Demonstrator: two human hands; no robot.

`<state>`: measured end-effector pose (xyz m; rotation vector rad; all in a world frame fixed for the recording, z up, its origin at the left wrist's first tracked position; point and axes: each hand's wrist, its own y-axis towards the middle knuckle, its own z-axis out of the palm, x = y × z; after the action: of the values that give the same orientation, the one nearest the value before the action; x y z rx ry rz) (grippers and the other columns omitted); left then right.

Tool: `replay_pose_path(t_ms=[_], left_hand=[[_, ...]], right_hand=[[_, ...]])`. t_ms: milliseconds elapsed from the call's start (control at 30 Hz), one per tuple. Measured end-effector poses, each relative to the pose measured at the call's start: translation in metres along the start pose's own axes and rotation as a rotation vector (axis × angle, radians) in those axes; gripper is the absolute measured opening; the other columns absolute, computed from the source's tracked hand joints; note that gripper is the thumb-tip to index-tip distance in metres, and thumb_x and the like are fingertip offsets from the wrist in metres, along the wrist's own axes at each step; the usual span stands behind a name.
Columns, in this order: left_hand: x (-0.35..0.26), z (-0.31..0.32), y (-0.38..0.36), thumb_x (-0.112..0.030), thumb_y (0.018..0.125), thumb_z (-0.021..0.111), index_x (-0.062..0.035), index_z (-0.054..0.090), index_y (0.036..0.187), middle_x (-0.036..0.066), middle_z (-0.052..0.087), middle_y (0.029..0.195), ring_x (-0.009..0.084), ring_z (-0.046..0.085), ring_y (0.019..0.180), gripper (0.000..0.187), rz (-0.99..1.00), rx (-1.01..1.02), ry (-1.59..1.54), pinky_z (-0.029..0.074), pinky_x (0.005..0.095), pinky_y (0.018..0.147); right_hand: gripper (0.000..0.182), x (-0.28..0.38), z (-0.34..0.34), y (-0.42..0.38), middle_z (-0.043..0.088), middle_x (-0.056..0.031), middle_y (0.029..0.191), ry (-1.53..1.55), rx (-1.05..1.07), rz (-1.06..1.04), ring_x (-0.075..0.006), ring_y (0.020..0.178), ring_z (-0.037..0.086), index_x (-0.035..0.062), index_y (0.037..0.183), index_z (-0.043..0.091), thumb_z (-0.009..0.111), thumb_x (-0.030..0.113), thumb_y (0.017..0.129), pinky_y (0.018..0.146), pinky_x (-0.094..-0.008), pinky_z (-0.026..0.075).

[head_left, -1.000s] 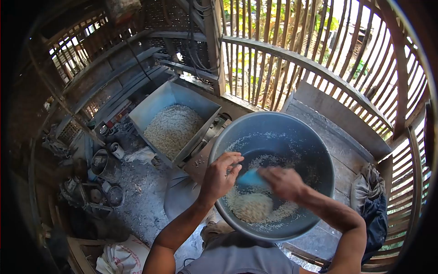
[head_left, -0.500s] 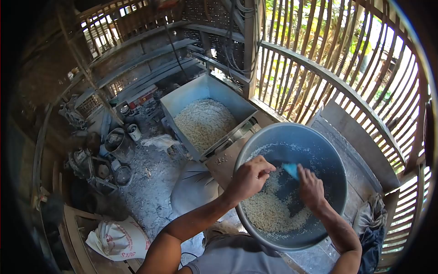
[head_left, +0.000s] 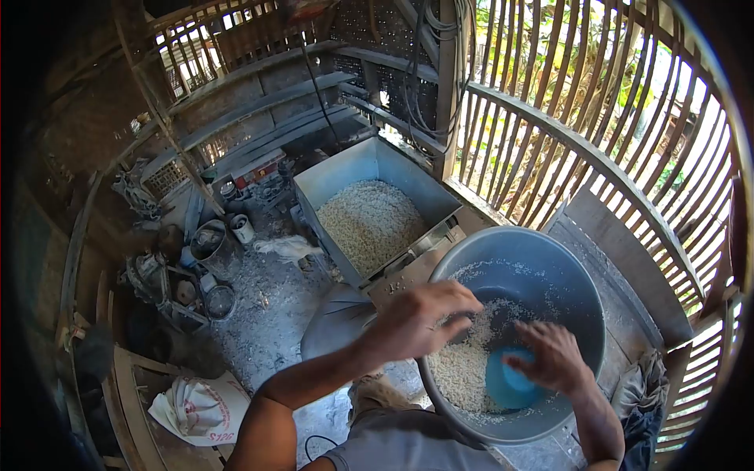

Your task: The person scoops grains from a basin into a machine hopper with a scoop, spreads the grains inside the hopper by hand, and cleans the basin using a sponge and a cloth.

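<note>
A large grey basin (head_left: 581, 275) sits low at the right, with pale grain (head_left: 459, 365) lying in its bottom. My left hand (head_left: 416, 318) grips the basin's near-left rim, fingers curled over the edge. Inside the basin, my right hand (head_left: 550, 357) holds a small blue scoop (head_left: 506, 381), which is pressed down into the grain near the lower wall.
A square metal hopper (head_left: 345, 169) filled with the same pale grain stands just beyond the basin. A white sack (head_left: 200, 408) lies at the lower left. Tins and clutter (head_left: 208, 251) crowd the dusty floor to the left. Bamboo slat railing (head_left: 581, 157) closes off the right side.
My right hand has dropped from the basin's upper middle to its lower wall, carrying the blue scoop down into the grain. My left hand stays on the rim. The view has shifted slightly.
</note>
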<state>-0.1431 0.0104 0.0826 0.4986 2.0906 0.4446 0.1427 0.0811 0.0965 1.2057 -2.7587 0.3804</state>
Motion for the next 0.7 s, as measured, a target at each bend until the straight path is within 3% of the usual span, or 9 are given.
replay_pose_path(t_ms=[200,267,333,400,467,533,600,667,700], left_hand=[[-0.011,-0.138,0.034,-0.008,0.091,0.07,-0.003,0.072,0.112,0.013,0.072,0.114,0.0247,0.069,0.108,0.021,0.165,-0.424,0.354,0.054,0.0374,0.094],[-0.001,-0.16,0.039,-0.008,0.092,0.067,-0.0044,0.071,0.112,0.013,0.072,0.112,0.0262,0.069,0.107,0.021,0.128,-0.556,0.386,0.054,0.0388,0.092],[0.038,-0.17,0.042,-0.006,0.093,0.065,-0.0059,0.072,0.113,0.013,0.072,0.109,0.0269,0.07,0.105,0.021,0.02,-0.654,0.319,0.055,0.0383,0.089],[0.114,-0.138,0.035,-0.009,0.094,0.064,-0.0094,0.073,0.105,0.012,0.073,0.107,0.0297,0.071,0.102,0.015,-0.042,-0.582,0.393,0.056,0.0388,0.087],[0.121,-0.13,0.026,-0.015,0.095,0.061,-0.0103,0.071,0.096,0.013,0.072,0.107,0.0323,0.069,0.102,0.012,-0.544,0.205,0.775,0.056,0.0415,0.086],[0.11,-0.154,0.04,-0.021,0.095,0.062,-0.0096,0.071,0.094,0.013,0.072,0.107,0.0337,0.069,0.103,0.014,-0.298,-0.154,0.608,0.056,0.0445,0.086],[0.118,-0.15,0.037,-0.025,0.094,0.063,-0.0094,0.071,0.094,0.013,0.072,0.106,0.0344,0.068,0.103,0.017,-0.214,-0.253,0.521,0.055,0.0463,0.085],[0.15,-0.132,0.034,-0.027,0.092,0.066,-0.0097,0.072,0.095,0.013,0.072,0.102,0.0345,0.068,0.101,0.019,-0.247,-0.167,0.565,0.055,0.047,0.084],[0.148,-0.135,0.024,-0.027,0.09,0.068,-0.0091,0.072,0.096,0.013,0.071,0.099,0.0348,0.068,0.098,0.02,-0.371,0.14,0.754,0.055,0.0482,0.08]], right_hand=[[0.049,0.077,-0.089,0.105,0.069,-0.0202,0.116,0.116,-0.647,-0.497,-0.0327,0.113,0.065,0.0014,0.127,0.066,0.071,0.037,0.094,0.101,-0.0501,0.046],[0.039,0.103,-0.107,0.148,0.071,-0.0183,0.111,0.122,-0.876,-0.629,-0.0296,0.101,0.067,0.0041,0.12,0.07,0.077,0.025,0.088,0.089,-0.0436,0.051],[0.03,0.116,-0.089,0.196,0.07,-0.0198,0.113,0.296,-0.847,-0.525,-0.0325,0.106,0.066,0.0045,0.11,0.071,0.071,0.028,0.092,0.095,-0.0447,0.05],[0.019,0.107,-0.015,0.265,0.07,-0.0107,0.096,0.02,-0.792,-0.436,-0.0299,0.096,0.067,0.009,0.097,0.07,0.07,0.027,0.091,0.089,-0.044,0.052],[0.01,0.11,-0.011,0.269,0.069,-0.0063,0.087,0.287,-0.43,-0.167,-0.0292,0.086,0.069,0.0123,0.095,0.07,0.068,0.021,0.09,0.081,-0.0444,0.055],[0.009,0.099,-0.03,0.266,0.071,-0.006,0.089,0.177,-0.677,-0.44,-0.0298,0.082,0.07,0.0136,0.096,0.07,0.064,0.016,0.089,0.075,-0.045,0.056],[0.019,0.115,-0.05,0.253,0.075,-0.0053,0.097,0.296,-0.698,-0.256,-0.0262,0.083,0.074,0.0088,0.102,0.072,0.058,0.01,0.089,0.079,-0.0376,0.06],[0.018,0.112,-0.009,0.261,0.074,-0.0079,0.103,0.055,-0.321,-0.156,-0.0248,0.091,0.072,0.0092,0.103,0.072,0.058,0.014,0.092,0.083,-0.0408,0.058],[0.02,0.123,-0.034,0.26,0.072,-0.0102,0.11,-0.077,0.016,-0.019,-0.0265,0.1,0.07,0.01,0.107,0.071,0.059,0.018,0.094,0.087,-0.0448,0.055]])
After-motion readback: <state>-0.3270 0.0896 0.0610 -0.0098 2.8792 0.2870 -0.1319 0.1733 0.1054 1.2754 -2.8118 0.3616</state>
